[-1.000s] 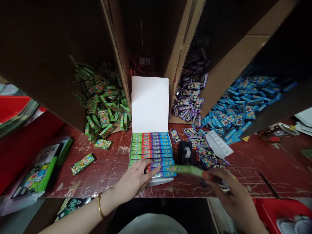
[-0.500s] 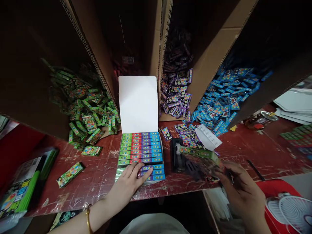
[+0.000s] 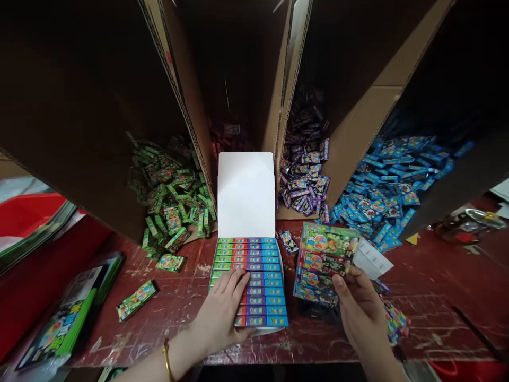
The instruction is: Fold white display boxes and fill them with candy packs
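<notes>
An open white display box (image 3: 246,199) stands on the red table, its lid up and its tray filled with rows of small colourful packs (image 3: 248,253). My left hand (image 3: 225,307) lies flat on the front rows, fingers spread. My right hand (image 3: 360,313) grips a fanned stack of packs (image 3: 324,262), green, red and blue, held just right of the box.
Tilted cardboard cartons behind spill green packs (image 3: 170,196), purple packs (image 3: 304,178) and blue packs (image 3: 392,175) onto the table. A loose green pack (image 3: 135,300) lies at the left, a stack of flat printed cartons (image 3: 59,318) further left. A white slip (image 3: 371,260) lies beside the stack.
My right hand has brought the stack of packs up and left, turning it face up beside the box. The left hand stays on the front rows. The view has tilted slightly.
</notes>
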Available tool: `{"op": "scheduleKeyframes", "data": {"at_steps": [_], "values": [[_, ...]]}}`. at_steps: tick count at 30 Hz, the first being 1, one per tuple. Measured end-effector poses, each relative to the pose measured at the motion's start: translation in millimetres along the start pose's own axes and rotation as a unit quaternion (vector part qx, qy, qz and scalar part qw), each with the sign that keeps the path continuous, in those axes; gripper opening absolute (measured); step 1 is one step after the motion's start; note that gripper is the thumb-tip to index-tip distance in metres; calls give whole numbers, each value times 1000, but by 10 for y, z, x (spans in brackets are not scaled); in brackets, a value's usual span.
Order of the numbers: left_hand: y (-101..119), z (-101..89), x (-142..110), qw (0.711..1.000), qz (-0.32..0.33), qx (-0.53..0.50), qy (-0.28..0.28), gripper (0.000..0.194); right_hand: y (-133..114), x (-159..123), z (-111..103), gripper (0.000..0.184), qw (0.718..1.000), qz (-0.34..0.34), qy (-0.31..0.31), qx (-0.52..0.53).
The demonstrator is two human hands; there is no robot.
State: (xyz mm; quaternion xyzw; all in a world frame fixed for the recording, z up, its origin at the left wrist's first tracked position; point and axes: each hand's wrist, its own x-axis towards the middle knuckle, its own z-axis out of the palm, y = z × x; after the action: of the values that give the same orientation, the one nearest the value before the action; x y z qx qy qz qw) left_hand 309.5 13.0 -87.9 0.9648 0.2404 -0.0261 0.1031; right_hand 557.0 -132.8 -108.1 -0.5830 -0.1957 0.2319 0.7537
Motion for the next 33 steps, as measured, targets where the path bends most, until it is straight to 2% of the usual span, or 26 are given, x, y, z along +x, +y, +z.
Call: {"op": "scheduleKeyframes", "data": {"at_steps": [2,6,8,10,13,17,19,23,27,29,31,33], "values": [[38,-75,56,999,-15,-1,-31,102,29,-11,59,26,1000,-5,-14,-4],[10,-348,250,992,-26,7,-127,120,47,-28,119,25,999,-28,-18,-22],[-56,-452,341,986,-2,-8,-165,118,64,-27,195,25,999,-48,-5,-18],[-126,-499,402,982,30,-32,-185,109,96,-21,344,24,998,-69,4,-3],[-201,-482,431,980,58,-58,-179,97,172,12,675,24,995,-94,-32,3],[-237,-397,385,983,64,-80,-151,99,262,139,1010,22,981,-121,-148,-40],[-233,-357,332,984,62,-86,-143,105,265,222,1045,20,970,-137,-192,-64],[-205,-308,208,991,23,-90,-95,116,204,315,1050,20,950,-170,-231,-119],[-226,-294,190,991,11,-111,-70,105,194,318,1147,17,944,-158,-273,-96],[-245,-281,205,991,18,-116,-70,102,211,334,1138,19,933,-181,-281,-133],[-233,-256,174,991,23,-107,-78,107,225,347,1072,20,903,-222,-299,-215],[-169,-236,64,996,-6,-55,-77,113,236,334,1007,22,851,-265,-331,-310]]}}
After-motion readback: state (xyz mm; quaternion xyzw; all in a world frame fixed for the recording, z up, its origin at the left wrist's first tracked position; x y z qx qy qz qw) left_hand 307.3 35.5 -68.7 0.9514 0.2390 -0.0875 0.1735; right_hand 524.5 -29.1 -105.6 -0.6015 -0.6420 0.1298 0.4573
